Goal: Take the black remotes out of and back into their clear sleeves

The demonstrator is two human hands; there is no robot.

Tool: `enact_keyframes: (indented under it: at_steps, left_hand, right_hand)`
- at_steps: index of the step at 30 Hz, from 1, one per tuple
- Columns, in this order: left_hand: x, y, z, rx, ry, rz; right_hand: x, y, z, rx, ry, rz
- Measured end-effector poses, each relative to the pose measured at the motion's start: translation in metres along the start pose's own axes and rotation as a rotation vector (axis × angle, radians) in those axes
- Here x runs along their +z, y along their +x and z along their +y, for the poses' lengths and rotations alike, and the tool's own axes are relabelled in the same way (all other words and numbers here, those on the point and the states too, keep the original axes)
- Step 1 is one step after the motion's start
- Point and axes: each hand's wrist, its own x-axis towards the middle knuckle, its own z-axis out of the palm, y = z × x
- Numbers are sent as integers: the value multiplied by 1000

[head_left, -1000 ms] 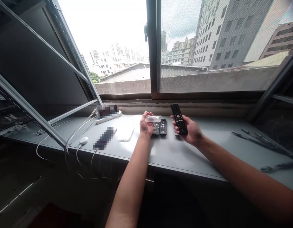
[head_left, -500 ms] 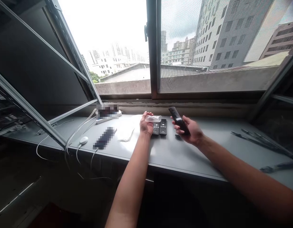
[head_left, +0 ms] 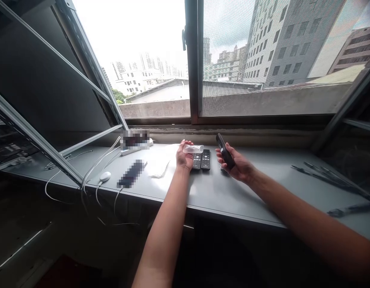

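My left hand (head_left: 184,156) is closed on a whitish, see-through plastic sleeve (head_left: 193,149), which sticks out to the right of the fingers. In my right hand (head_left: 237,162) a black remote control (head_left: 224,150) is gripped above the table, tilted with its far end up and to the left. Two more remotes lie side by side between the hands: the right remote (head_left: 206,159) is in plain sight, the left remote (head_left: 197,161) partly hidden by my left hand and the sleeve. Something small on the table beneath my right hand is mostly covered.
White sheets or bags (head_left: 159,168) lie left of my left hand on the grey table (head_left: 227,200). Farther left are a blurred-out phone (head_left: 132,174), a white mouse-like puck (head_left: 105,176), a white power strip (head_left: 137,146) and cables. Dark thin rods (head_left: 323,174) lie at right.
My right hand has turned the remote, so its side edge now shows more than its button face. My left hand and the sleeve stay nearly still.
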Motion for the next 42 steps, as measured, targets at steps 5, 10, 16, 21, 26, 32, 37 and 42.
enact_keyframes:
  at_steps: [5, 10, 16, 21, 26, 32, 37, 42]
  left_hand:
    - [0, 0, 0, -4, 4, 2]
    - [0, 0, 0, 4, 3, 1]
    - [1, 0, 0, 4, 6, 12]
    - [0, 0, 0, 5, 1, 7]
    - [1, -1, 0, 9, 14, 9]
    - [1, -2, 1, 5, 31, 9]
    - [2, -2, 1, 2, 36, 21]
    - [1, -1, 1, 2, 11, 19]
  right_hand:
    - [-2, 1, 2, -1, -36, -8]
    - [-3, -1, 3, -15, -134, 17]
    - [-6, 3, 14, -327, -331, -126]
    - [-3, 0, 17, -645, -536, -214]
    - [2, -7, 13, -706, -581, -234]
    - [6, -10, 12, -678, -551, -220]
    - [8, -12, 12, -680, -556, -229]
    - [7, -12, 12, -697, -599, -226]
